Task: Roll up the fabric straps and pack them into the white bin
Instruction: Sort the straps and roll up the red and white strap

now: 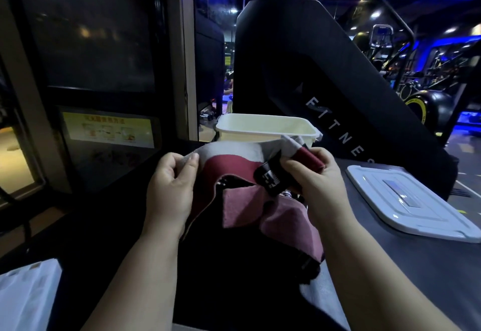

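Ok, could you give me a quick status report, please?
Left hand pinches strap edge, right hand grips its black end. Strap hangs loose, near white bin. Lid off, aside.

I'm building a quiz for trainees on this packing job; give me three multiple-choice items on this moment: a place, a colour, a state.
1. Where does the white lid lie? A on a shelf; B on the table, at the right; C on the floor.
2. What colour is the strap edge that the left hand pinches? A grey; B yellow; C green.
3. How does the white bin stand? A lidded; B tipped over; C upright and open.
Key: 1 B, the lid lies flat beside the right hand; 2 A, the pinched band is grey; 3 C, its open mouth faces up.
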Demonstrator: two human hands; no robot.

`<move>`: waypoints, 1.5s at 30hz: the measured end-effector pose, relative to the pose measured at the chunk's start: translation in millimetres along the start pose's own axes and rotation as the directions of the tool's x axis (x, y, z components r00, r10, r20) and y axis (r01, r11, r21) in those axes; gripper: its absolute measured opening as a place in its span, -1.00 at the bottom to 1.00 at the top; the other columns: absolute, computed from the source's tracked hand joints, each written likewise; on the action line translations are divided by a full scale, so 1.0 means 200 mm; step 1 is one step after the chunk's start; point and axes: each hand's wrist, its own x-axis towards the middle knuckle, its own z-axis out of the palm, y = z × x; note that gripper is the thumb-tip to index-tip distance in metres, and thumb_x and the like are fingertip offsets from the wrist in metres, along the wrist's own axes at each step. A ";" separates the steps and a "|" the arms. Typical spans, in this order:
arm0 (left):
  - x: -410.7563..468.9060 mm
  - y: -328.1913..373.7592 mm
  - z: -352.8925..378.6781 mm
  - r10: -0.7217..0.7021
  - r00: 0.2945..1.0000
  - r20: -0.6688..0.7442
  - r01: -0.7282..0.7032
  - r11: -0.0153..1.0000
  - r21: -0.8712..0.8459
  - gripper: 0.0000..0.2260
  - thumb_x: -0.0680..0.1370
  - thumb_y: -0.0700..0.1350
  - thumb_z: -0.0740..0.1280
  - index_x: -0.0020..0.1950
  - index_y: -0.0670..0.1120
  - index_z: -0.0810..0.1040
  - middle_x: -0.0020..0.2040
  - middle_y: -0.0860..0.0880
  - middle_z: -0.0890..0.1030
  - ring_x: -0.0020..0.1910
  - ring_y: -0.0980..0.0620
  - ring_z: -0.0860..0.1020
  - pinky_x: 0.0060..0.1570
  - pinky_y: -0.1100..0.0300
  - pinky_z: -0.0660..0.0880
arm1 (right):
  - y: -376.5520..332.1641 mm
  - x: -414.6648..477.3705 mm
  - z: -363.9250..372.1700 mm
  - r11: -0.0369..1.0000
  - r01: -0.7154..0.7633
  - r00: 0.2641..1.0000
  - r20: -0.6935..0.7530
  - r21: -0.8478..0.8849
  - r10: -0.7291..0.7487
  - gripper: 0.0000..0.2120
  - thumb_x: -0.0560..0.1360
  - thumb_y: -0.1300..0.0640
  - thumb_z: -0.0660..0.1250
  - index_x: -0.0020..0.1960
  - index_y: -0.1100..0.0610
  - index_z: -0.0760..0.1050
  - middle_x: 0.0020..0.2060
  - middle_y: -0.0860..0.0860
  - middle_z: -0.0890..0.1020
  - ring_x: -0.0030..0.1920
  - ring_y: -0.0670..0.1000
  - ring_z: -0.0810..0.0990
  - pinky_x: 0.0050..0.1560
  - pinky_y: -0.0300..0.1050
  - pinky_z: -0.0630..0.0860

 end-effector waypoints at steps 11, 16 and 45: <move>-0.03 0.06 0.01 -0.168 0.979 0.117 0.186 0.968 -0.170 -0.66 0.26 0.25 0.47 -0.32 0.05 0.45 -0.26 -0.11 0.50 -0.25 -0.06 0.46 -0.20 0.00 0.41 | -0.13 0.01 0.03 0.993 -0.090 0.996 -0.007 -0.072 0.089 -0.72 0.38 0.25 0.52 -0.01 0.15 0.46 -0.13 0.15 0.61 -0.21 0.08 0.68 -0.35 -0.11 0.56; -0.05 0.11 0.03 -0.217 0.971 0.100 0.233 0.953 -0.196 -0.89 0.27 -0.12 0.35 -0.37 0.06 0.43 -0.31 -0.06 0.43 -0.27 -0.03 0.38 -0.26 0.06 0.33 | -0.27 -0.02 0.04 0.976 -0.187 0.978 0.071 -0.115 0.196 -0.71 0.42 0.23 0.48 0.06 0.15 0.45 -0.07 0.16 0.61 -0.24 0.08 0.69 -0.36 -0.03 0.61; -0.76 0.18 0.15 -0.260 0.774 0.578 -0.336 0.605 0.722 -0.89 0.56 0.05 0.27 0.08 0.14 0.48 0.04 0.06 0.58 -0.03 -0.03 0.53 -0.15 0.17 0.39 | -0.31 -0.83 -0.75 0.410 -0.303 0.930 -0.173 -0.860 0.324 -0.60 0.42 -0.15 0.44 0.15 -0.05 0.38 -0.04 -0.04 0.55 -0.24 -0.15 0.52 -0.29 -0.20 0.43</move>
